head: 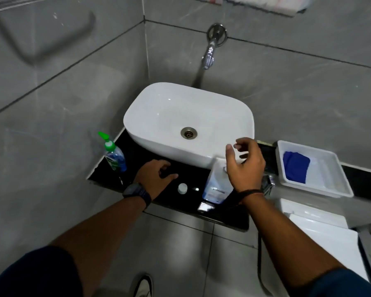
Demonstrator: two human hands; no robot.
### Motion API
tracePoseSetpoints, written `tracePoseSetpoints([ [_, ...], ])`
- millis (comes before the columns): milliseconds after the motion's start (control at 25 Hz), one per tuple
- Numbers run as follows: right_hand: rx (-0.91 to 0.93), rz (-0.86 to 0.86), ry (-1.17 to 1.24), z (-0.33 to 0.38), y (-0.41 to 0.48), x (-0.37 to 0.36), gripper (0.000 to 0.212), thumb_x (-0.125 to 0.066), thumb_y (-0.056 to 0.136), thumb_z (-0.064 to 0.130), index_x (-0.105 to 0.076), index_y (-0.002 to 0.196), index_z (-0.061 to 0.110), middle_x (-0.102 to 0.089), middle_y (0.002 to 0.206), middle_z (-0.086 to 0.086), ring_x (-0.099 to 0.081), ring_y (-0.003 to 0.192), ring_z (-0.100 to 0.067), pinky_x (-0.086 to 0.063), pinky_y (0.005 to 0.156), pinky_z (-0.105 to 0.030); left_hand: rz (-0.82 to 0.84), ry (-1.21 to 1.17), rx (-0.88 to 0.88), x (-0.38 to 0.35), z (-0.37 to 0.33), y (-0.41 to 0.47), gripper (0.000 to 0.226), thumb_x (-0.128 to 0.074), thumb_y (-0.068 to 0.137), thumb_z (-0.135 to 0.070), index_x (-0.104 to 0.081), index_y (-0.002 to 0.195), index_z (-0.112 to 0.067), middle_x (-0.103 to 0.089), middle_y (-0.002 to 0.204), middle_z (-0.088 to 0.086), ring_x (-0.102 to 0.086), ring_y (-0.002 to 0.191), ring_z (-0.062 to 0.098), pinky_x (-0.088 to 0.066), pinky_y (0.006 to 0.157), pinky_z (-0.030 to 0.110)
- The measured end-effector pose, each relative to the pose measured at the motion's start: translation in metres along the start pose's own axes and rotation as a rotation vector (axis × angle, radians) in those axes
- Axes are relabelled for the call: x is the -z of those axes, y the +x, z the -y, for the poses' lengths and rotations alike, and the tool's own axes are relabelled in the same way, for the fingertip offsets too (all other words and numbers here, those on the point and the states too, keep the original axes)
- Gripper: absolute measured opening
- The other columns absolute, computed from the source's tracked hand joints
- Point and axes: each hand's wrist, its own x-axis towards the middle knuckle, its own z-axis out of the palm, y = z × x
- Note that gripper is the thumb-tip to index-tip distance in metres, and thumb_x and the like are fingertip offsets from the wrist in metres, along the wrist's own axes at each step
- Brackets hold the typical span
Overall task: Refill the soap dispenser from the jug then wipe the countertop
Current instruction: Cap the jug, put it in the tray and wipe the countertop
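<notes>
The right hand (245,166) hangs above the jug (217,183) with its back to the camera, fingers (241,144) spread and loosely curled, thumb (230,155) pointing up toward the basin (180,116). It grips nothing; whether the palm touches the jug's top cannot be told, since the hand hides it. The wrist wears a thin dark band (250,192), and the forearm runs back toward the lower right corner to a dark sleeve.

The jug stands upright directly under that hand, a clear container with a pale blue tint and a label low on its side, on the black counter (223,219) against the basin's front wall. Just left of the jug lies a small white cap (182,188), flat on the counter.

Beyond the cap, the left hand (155,175) rests palm down on the counter, fingers fanned out toward the basin and holding nothing. A dark watch (136,191) sits on that wrist.

Farther left again, at the counter's far end near the wall, stands the dispenser (114,156), a clear bottle with a green pump head and blue liquid low inside.

To the right of the right hand, a white tray (330,189) holds a blue cloth (296,167). A chrome tap (210,52) juts from the wall above the basin.
</notes>
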Motion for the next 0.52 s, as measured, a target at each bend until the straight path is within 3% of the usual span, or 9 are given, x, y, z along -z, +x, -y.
tracePoseSetpoints([
  [80,-0.122,0.089,0.029,-0.022,-0.013,0.017,0.040,-0.072,0.074,0.046,-0.053,0.101,0.023,-0.060,0.095,-0.001,-0.058,0.087,-0.014,-0.050,0.074,-0.030,0.187,0.115,0.019,-0.024,0.002,-0.001,0.056,-0.077,0.072,-0.040,-0.061,0.121,-0.017,-0.064,0.116,0.008,-0.060,0.104,0.025,-0.048,0.087,0.030],
  [160,-0.236,0.242,0.058,-0.042,-0.026,0.024,0.066,-0.079,0.058,0.057,-0.048,0.109,0.030,-0.058,0.104,0.001,-0.058,0.094,-0.010,-0.049,0.077,-0.019,0.275,0.228,-0.029,-0.045,0.004,-0.001,0.064,-0.075,0.074,-0.038,-0.053,0.130,-0.020,-0.059,0.126,0.010,-0.053,0.115,0.029,-0.045,0.095,0.033],
  [280,-0.313,0.463,0.057,-0.065,-0.041,0.020,0.089,-0.089,0.039,0.050,-0.041,0.114,0.039,-0.056,0.112,0.010,-0.056,0.099,0.000,-0.048,0.075,-0.011,0.308,0.440,-0.126,-0.067,0.005,0.000,0.063,-0.072,0.074,-0.041,-0.051,0.131,-0.025,-0.057,0.127,0.004,-0.049,0.112,0.031,-0.047,0.088,0.037],
  [400,-0.331,0.542,0.026,-0.081,-0.049,0.011,0.086,-0.091,0.043,0.040,-0.041,0.112,0.047,-0.058,0.111,0.019,-0.058,0.097,0.003,-0.048,0.073,-0.010,0.275,0.559,-0.166,-0.079,0.005,0.003,0.044,-0.065,0.079,-0.043,-0.059,0.118,-0.024,-0.059,0.120,0.001,-0.049,0.108,0.029,-0.041,0.080,0.035],
  [520,-0.350,0.545,0.016,-0.090,-0.048,0.009,0.075,-0.089,0.048,0.038,-0.046,0.108,0.049,-0.061,0.107,0.020,-0.059,0.094,0.007,-0.045,0.069,-0.005,0.312,0.556,-0.188,-0.086,0.011,0.010,0.029,-0.059,0.086,-0.036,-0.065,0.107,-0.017,-0.061,0.116,0.005,-0.051,0.106,0.029,-0.040,0.082,0.033],
])
